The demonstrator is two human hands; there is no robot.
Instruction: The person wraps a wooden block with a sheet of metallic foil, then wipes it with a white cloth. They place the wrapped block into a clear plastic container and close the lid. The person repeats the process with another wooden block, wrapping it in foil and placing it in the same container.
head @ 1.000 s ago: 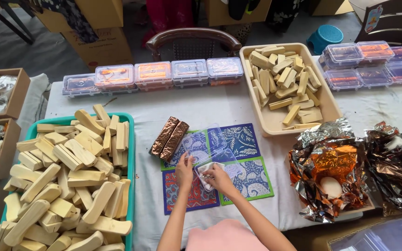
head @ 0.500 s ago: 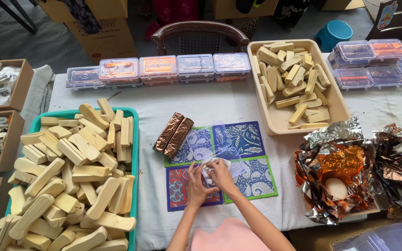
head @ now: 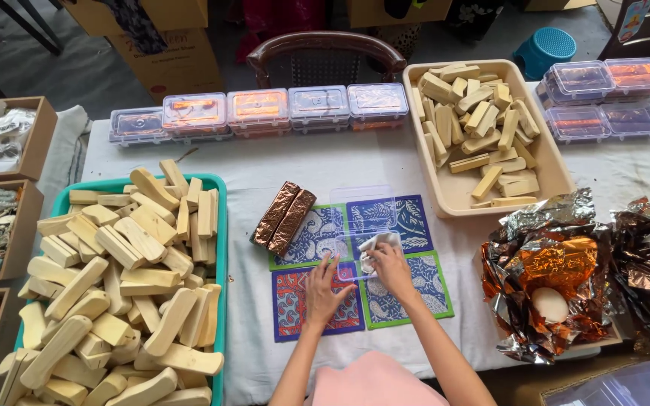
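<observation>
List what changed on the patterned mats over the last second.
The clear plastic box now lies open, lid back, left hand steadying its base. The right hand presses a white cloth into it. The two foil-wrapped brown bars and green tray of pale wooden blocks stayed put.

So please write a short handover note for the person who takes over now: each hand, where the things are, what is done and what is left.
Left hand: open, fingertips resting on the clear plastic box that lies open on the patterned mats.
Right hand: pressing a small white cloth into the box.
Nearby: two brown foil-wrapped bars on the mats, pale bars in the green tray and the beige tray.
Done: a row of closed filled boxes at the table's far edge.
Left: this box holds no bar and is not yet closed.
</observation>
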